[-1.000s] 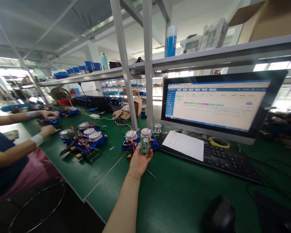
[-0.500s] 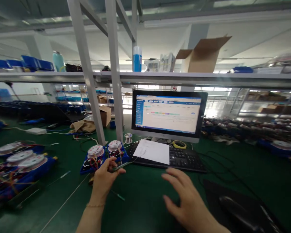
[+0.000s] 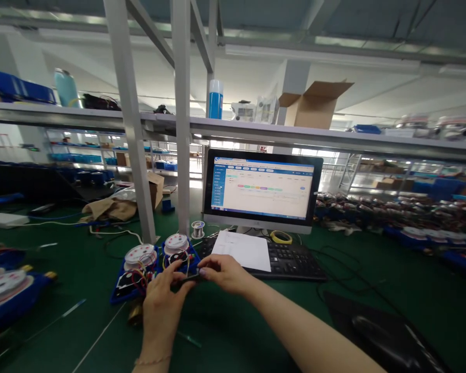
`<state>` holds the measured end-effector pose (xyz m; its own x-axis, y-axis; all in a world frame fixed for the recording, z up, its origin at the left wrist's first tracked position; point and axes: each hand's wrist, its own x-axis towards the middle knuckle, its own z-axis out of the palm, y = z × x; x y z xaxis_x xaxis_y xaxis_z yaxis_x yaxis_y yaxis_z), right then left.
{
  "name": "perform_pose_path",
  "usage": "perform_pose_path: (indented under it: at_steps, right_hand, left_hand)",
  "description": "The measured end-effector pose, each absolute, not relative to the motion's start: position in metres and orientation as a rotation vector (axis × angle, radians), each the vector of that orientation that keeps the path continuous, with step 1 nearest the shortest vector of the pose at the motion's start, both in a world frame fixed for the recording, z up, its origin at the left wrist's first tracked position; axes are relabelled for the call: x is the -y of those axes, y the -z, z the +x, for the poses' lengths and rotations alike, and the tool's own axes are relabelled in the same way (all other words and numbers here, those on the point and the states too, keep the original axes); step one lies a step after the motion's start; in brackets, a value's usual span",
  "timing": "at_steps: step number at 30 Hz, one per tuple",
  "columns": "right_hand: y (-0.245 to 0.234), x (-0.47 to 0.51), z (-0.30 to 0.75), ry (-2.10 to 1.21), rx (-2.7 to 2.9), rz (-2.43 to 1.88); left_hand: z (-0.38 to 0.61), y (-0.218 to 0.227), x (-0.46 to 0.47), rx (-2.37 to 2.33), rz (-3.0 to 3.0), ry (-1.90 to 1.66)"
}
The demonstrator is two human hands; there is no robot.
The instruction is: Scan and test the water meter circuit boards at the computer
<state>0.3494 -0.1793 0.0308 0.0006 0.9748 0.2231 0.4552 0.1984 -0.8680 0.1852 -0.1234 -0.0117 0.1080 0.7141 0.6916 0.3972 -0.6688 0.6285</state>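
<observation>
My left hand (image 3: pixel 163 305) and my right hand (image 3: pixel 222 274) both pinch a small green circuit board (image 3: pixel 186 280), seen edge-on between them just above the green table. Thin wires run from the board to two blue water-meter units with round white dials (image 3: pixel 155 261) lying right behind my hands. My fingers hide the board's face.
A monitor (image 3: pixel 261 187) stands behind a black keyboard (image 3: pixel 291 261) with a white sheet (image 3: pixel 243 249) on it. A mouse on a dark pad (image 3: pixel 380 331) lies at right. Grey frame posts (image 3: pixel 134 134), a solder spool (image 3: pixel 197 228), yellow tape (image 3: pixel 281 237) and more blue meters (image 3: pixel 8 290) surround the spot.
My view swung right, away from the co-worker. My left hand lowered the board from upright to flat, and my right hand came in and took hold of its other end.
</observation>
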Motion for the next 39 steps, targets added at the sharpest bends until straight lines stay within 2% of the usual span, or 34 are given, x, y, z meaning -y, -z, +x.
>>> perform_pose_path:
  at_steps: [4, 10, 13, 16, 23, 27, 32, 35, 39]
  right_hand:
    - [-0.026, 0.178, 0.347, -0.867, 1.514, -1.314]
    - [-0.024, 0.166, 0.344, -0.865, 1.258, -1.383]
    - [-0.029, 0.163, 0.345, -0.906, 1.127, -1.397]
    - [-0.035, 0.166, 0.344, -0.937, 1.053, -1.422]
    - [-0.038, 0.174, 0.336, -0.917, 1.108, -1.533]
    - [-0.043, 0.175, 0.338, -0.777, 1.200, -1.638]
    - [-0.056, 0.185, 0.341, -0.322, 1.366, -1.754]
    - [-0.061, 0.190, 0.342, -0.085, 1.508, -1.733]
    - [-0.060, 0.190, 0.343, 0.060, 1.692, -1.663]
  left_hand:
    - [0.188, 0.011, 0.123, -1.136, 2.082, -1.716]
    - [0.193, 0.009, 0.126, -1.080, 1.865, -1.828]
    - [0.201, 0.003, 0.133, -1.114, 1.234, -1.474]
    - [0.213, -0.004, 0.143, -0.853, 0.766, -1.070]
    - [0.224, -0.010, 0.156, -0.438, 0.480, -0.910]
    - [0.224, -0.012, 0.156, -0.362, 0.419, -0.887]
    - [0.222, -0.017, 0.159, -0.258, 0.361, -0.852]
    - [0.220, -0.017, 0.162, -0.227, 0.362, -0.802]
    - [0.219, -0.017, 0.161, -0.236, 0.353, -0.813]
